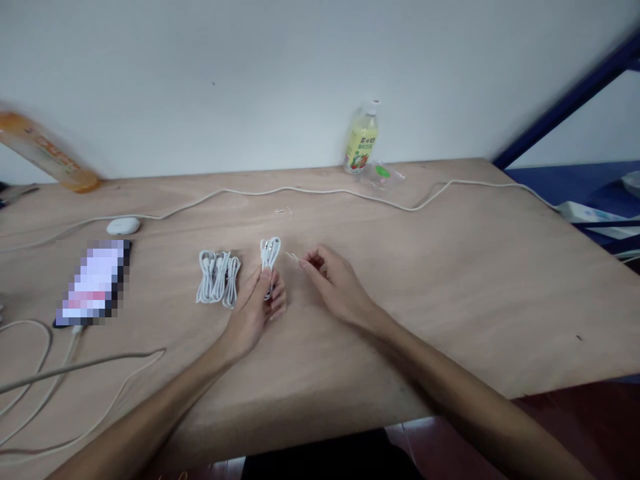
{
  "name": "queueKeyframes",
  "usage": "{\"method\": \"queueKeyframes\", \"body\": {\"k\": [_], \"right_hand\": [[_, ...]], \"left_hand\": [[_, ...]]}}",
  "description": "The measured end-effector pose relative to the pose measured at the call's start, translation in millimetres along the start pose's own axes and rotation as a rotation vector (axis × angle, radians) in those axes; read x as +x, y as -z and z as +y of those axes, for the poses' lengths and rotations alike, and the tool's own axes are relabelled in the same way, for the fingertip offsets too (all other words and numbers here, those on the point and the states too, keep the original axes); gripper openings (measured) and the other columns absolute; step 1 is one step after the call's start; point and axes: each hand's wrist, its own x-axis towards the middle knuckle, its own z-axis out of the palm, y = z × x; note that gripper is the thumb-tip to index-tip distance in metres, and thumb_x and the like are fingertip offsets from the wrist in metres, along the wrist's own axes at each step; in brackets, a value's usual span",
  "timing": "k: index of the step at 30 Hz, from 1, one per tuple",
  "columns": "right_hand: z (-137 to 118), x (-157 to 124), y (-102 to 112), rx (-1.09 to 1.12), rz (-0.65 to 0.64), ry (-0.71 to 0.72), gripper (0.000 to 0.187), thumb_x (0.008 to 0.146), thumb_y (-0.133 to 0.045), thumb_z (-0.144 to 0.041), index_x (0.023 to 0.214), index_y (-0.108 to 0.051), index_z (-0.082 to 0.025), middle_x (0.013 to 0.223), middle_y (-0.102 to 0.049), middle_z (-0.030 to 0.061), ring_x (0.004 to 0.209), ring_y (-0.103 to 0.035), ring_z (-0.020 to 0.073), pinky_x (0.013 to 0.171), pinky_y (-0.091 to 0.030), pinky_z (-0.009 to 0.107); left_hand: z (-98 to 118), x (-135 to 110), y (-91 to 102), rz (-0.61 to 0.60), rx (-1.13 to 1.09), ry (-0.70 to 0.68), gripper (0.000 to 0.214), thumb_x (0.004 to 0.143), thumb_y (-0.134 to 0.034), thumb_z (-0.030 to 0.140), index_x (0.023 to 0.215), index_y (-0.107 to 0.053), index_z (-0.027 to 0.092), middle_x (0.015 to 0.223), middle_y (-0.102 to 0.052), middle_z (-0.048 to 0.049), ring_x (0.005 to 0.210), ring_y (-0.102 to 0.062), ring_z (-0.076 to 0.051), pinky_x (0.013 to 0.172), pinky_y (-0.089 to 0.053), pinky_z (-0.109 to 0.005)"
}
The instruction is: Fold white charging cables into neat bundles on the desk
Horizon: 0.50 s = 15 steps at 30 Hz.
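White coiled cable [271, 252] stands upright near the middle of a wide pale plywood table [450, 267], its lower half gripped in the left hand [257, 303]. The closed fist seems to keep the loops gathered so they cannot spring apart.

A long white cord [320, 192] trails across the table's far side. A dark phone [95, 283] lies at the left, plugged in. A yellow-labelled plastic drink bottle [361, 139] stands against the wall, well apart from the hands.

Several similar white cable bundles [218, 277] lie side by side just beside the left hand, apparently grouped there within easy reach.

The right hand [333, 280] rests on the table near the coil, thumb and forefinger pinched narrowly on what looks like a thin pale wire tie [291, 256], which points toward the coil.
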Motion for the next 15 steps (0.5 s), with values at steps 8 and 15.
{"method": "queueKeyframes", "body": {"k": [8,15], "right_hand": [[-9.9,-4.6,-4.0,0.365,-0.181,-0.103,0.019,0.104,-0.061,-0.038,0.092,-0.063,-0.023,0.092,-0.07,0.0021,0.08,-0.062,0.0166,0.071,-0.049,0.028],[-9.4,-3.3,-3.1,0.505,-0.277,-0.207,0.024,0.102,-0.064,-0.044,0.09,-0.063,-0.023,0.076,-0.059,-0.0027,0.061,-0.051,0.0134,0.053,-0.041,0.025]], "left_hand": [[-1.0,-0.6,-0.1,0.14,0.174,-0.23,0.053,0.095,-0.074,0.073,0.092,-0.067,0.021,0.083,-0.062,-0.0018,0.075,-0.055,-0.018,0.063,-0.048,-0.03],[-0.9,-2.8,0.8,0.154,0.213,-0.277,0.047,0.101,-0.068,0.068,0.093,-0.065,0.022,0.091,-0.068,-0.0032,0.078,-0.06,-0.019,0.071,-0.051,-0.032]]}}
